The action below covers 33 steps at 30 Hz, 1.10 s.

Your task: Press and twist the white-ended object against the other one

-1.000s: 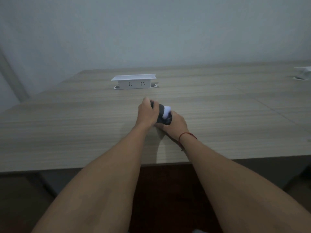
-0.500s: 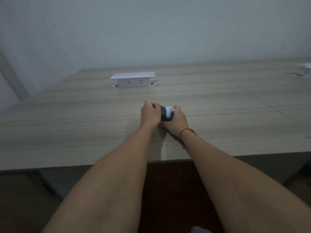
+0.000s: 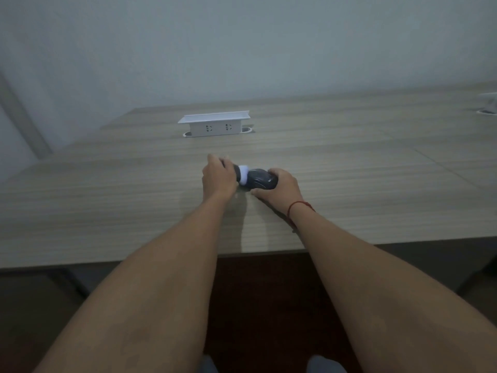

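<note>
Two hands meet over one small cluster of things near the middle of the wooden table [image 3: 107,200]. The left hand [image 3: 218,179] has its fingers curled round a dark cylindrical tool [image 3: 238,173], gripping it from the left so that most of its body is hidden under the palm. Only the tool's right end shows, capped by a round white head [image 3: 244,174]. The right hand [image 3: 281,191] cups a black computer mouse [image 3: 262,179] from the right, thumb low on the near side and fingers wrapped over its far end, a red string [image 3: 298,205] round the wrist.

The relation that matters lies between them: the white head points rightward, straight at the left end of the mouse, and appears to touch it, though the contact line is too small to be sure of. The long axis of the tool runs left to right, roughly in line with the mouse's own length, so the two form one row across the table between the hands. Each hand is equally close to the meeting point; neither has spare fingers free.

Farther out, well apart toward the back, stands a white pop-up socket box [image 3: 215,126]; a second white fitting [image 3: 488,106] sits at the far right edge.
</note>
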Tool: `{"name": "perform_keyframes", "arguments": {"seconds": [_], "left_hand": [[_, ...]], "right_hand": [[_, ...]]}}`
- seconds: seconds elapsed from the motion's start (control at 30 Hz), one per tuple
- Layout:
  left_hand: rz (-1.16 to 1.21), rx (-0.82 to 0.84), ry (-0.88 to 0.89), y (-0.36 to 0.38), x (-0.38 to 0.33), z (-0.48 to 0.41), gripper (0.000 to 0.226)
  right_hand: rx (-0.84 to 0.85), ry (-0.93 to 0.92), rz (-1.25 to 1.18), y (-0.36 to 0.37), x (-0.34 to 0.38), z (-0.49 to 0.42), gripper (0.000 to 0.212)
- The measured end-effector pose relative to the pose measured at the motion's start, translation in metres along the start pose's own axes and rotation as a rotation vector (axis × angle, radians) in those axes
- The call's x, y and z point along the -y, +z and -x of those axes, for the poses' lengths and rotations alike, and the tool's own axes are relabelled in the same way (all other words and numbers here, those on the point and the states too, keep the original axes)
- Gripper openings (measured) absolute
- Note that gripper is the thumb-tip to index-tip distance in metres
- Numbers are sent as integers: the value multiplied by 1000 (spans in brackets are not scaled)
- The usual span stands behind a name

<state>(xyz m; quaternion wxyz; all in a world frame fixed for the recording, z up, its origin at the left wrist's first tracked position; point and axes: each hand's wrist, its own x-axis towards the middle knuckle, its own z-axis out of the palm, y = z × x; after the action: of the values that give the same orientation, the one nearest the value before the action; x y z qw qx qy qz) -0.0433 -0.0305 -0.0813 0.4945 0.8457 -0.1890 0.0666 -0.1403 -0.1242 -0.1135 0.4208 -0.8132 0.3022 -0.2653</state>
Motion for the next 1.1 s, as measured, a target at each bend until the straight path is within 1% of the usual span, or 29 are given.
{"name": "perform_keyframes", "arguments": {"seconds": [0.1, 0.17, 0.3, 0.37, 0.47, 0.53, 0.57, 0.67, 0.73, 0.77, 0.8, 0.87, 0.9, 1.0, 1.1], "left_hand": [[45, 51, 122, 1, -1, 10, 31], [56, 73, 145, 6, -2, 17, 31], [-64, -1, 66, 0, 7, 16, 32], [-114, -22, 74, -4, 12, 14, 32], [-36, -2, 132, -1, 11, 13, 33], [34, 21, 159, 4, 8, 15, 32], [31, 30, 165, 6, 8, 16, 32], [-65, 5, 123, 5, 14, 16, 32], [-43, -22, 90, 2, 18, 14, 32], [-6, -24, 101, 1, 18, 13, 31], [33, -21, 124, 1, 16, 13, 31], [96, -21, 171, 3, 12, 17, 30], [117, -25, 181, 4, 11, 19, 29], [133, -35, 161, 6, 12, 27, 27], [122, -25, 139, 5, 15, 30, 24]], "right_hand": [[-16, -20, 13, 6, -1, -2, 45], [-26, -34, 15, 8, -2, -3, 37], [-17, -62, 58, 6, -5, -4, 39], [-20, -67, 68, 7, -5, -6, 39], [-33, -67, 80, 8, -5, -8, 40], [-30, -62, 77, 9, -6, -9, 38], [-31, -63, 77, 9, -6, -8, 36], [-36, -73, 79, 10, -8, -10, 39], [-31, -73, 80, 10, -8, -10, 41], [-27, -69, 87, 10, -7, -10, 40], [-29, -71, 95, 10, -7, -10, 37], [-41, -60, 92, 13, -7, -11, 24], [-49, -43, 61, 13, -5, -10, 22], [-89, -11, -8, 14, -3, -13, 37], [-109, -36, 34, 16, -6, -19, 36]]}}
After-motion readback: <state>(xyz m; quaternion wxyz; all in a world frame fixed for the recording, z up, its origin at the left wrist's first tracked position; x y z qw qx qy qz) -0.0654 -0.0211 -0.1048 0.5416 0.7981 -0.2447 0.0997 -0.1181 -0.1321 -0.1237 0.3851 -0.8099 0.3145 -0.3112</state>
